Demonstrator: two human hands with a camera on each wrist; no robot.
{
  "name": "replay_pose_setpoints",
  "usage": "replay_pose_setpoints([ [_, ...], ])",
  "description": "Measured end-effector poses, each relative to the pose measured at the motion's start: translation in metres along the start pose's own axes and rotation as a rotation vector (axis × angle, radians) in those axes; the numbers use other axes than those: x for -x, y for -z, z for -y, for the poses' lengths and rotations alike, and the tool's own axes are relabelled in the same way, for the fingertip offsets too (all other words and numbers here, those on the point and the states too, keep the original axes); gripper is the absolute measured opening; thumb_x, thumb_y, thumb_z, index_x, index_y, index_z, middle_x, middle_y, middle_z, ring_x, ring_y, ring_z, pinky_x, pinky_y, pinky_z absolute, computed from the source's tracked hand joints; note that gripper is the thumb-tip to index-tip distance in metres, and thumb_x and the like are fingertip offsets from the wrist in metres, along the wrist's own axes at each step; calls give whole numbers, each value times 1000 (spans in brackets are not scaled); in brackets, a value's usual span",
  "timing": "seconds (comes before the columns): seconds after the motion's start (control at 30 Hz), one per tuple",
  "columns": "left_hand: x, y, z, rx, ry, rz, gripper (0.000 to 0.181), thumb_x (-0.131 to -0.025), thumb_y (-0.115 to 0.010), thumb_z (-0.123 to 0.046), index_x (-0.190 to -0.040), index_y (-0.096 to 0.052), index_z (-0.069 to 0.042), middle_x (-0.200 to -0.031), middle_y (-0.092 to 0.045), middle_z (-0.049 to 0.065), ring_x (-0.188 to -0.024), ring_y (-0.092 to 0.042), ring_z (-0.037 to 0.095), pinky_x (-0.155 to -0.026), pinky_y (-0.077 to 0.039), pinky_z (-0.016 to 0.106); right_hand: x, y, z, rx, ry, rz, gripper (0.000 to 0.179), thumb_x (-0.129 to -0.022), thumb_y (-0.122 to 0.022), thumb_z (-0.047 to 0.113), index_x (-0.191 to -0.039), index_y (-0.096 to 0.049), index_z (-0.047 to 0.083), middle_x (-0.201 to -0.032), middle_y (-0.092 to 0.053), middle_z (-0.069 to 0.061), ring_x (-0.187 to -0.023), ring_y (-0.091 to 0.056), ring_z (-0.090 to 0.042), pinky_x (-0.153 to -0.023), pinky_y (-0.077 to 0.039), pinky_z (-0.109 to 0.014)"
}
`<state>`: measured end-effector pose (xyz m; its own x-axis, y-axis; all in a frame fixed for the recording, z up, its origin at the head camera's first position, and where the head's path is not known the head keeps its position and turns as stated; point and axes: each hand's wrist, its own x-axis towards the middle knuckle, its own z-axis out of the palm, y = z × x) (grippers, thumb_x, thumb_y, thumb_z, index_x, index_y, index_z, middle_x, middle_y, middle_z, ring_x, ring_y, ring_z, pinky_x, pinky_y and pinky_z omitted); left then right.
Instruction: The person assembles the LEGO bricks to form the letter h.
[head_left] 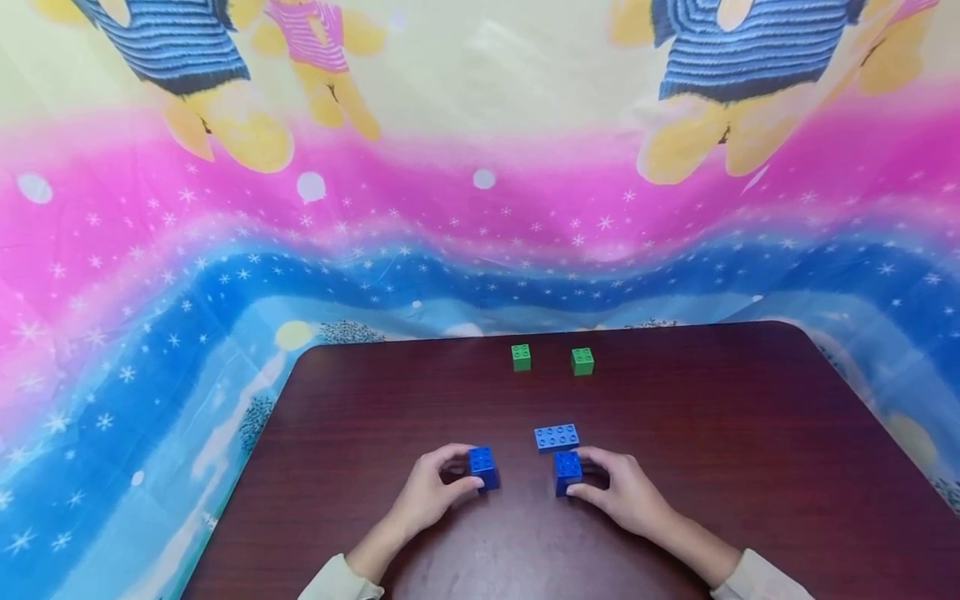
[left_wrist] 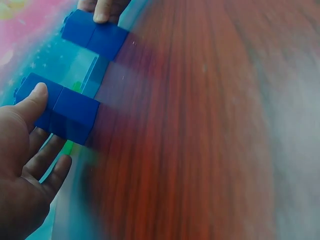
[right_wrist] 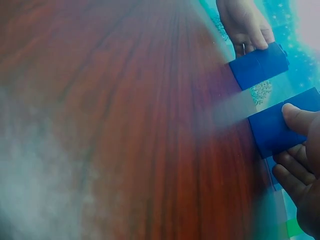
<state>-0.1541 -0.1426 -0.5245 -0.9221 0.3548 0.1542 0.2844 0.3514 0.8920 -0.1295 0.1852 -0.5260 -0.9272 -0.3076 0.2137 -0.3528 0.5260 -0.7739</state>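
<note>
My left hand (head_left: 431,493) pinches a dark blue stack (head_left: 483,468) of two square toy bricks between thumb and fingers. In the left wrist view a seam runs across this stack (left_wrist: 60,107), and its studs face up and away. A matching dark blue stack (head_left: 567,473) stands to the right, gripped by my right hand (head_left: 626,492) with the thumb on its near side. The two stacks are upright and apart, with a strip of table between them. Just behind the right stack lies a lighter blue, longer brick (head_left: 557,437) with two rows of studs.
Two green bricks, a left one (head_left: 521,357) and a right one (head_left: 582,361), sit near the back edge of the dark wooden table (head_left: 360,417). A colourful printed curtain (head_left: 480,217) hangs right behind the table and along its sides.
</note>
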Motion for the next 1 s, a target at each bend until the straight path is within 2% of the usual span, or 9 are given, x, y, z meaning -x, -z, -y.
replay_pose_setpoints([
  [0.43, -13, -17, -10, 4, -21, 57, 39, -86, -82, -15, -121, -69, -5, -107, -74, 6, -93, -71, 15, -84, -58, 30, -6, -4, -2, -3, 53, -8, 41, -84, -84, 22, -119, -69, 6, -107, -75, -1, -99, -69, -9, -84, -59, -36],
  [0.67, -19, -26, -18, 19, -36, 65, 37, -85, -82, -8, -119, -69, -1, -106, -75, 11, -92, -73, 29, -83, -59, 42, -10, -6, -1, 8, 31, -7, 43, -84, -85, 23, -120, -69, 5, -107, -75, -3, -98, -70, -11, -85, -59, -37],
  [1.0, -17, -34, -13, 5, -47, 94, 36, -87, -82, -17, -118, -71, -5, -107, -75, 8, -92, -72, 20, -82, -59, 33, -11, -9, 2, 6, 21, 15, 45, -84, -85, 23, -122, -69, 5, -111, -74, -4, -101, -69, -12, -87, -58, -38],
])
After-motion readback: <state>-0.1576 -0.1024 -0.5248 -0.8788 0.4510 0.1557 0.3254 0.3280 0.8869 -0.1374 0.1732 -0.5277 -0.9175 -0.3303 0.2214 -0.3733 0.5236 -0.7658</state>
